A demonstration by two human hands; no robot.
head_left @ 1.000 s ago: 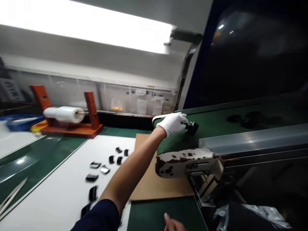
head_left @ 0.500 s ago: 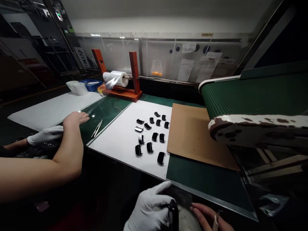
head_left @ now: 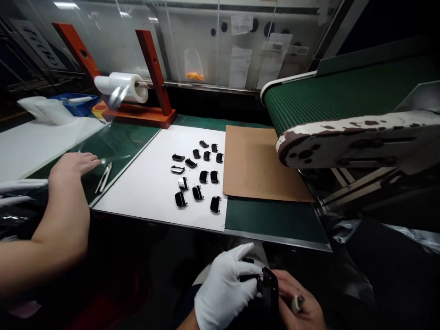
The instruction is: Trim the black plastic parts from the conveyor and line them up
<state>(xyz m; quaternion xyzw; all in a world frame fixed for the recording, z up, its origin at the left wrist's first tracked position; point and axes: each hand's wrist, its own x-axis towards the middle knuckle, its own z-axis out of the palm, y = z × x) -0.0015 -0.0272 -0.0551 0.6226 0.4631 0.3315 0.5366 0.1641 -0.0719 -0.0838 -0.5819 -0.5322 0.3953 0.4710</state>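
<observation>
Against half a second ago, the bare right hand [head_left: 302, 300] has closed up on the gloved left hand [head_left: 225, 288]: both now meet at the glossy black plastic part [head_left: 274, 291] at the bottom of the frame, right of centre. A second ago the glove was reaching onto the green conveyor belt [head_left: 316, 101]. The left hand pinches the part, one finger stuck out; the right has its fingertips against the part's far side and its other fingers curled on a light-coloured tool handle [head_left: 295, 304]. The black clips [head_left: 197, 193] on the white sheet [head_left: 147, 197], centre frame, lie in the same layout.

Most of the held part is lost behind fingers and in dark shadow, and the tool's working end is hidden. At the left edge, a co-worker's bare hand [head_left: 74, 164] lies beside the tweezers [head_left: 103, 178], its forearm cut off by the frame.

The paper labels [head_left: 241, 24] at the top right of centre carry print too small to read; the dark characters on the banner [head_left: 36, 43], upper left, are slanted and unclear.
</observation>
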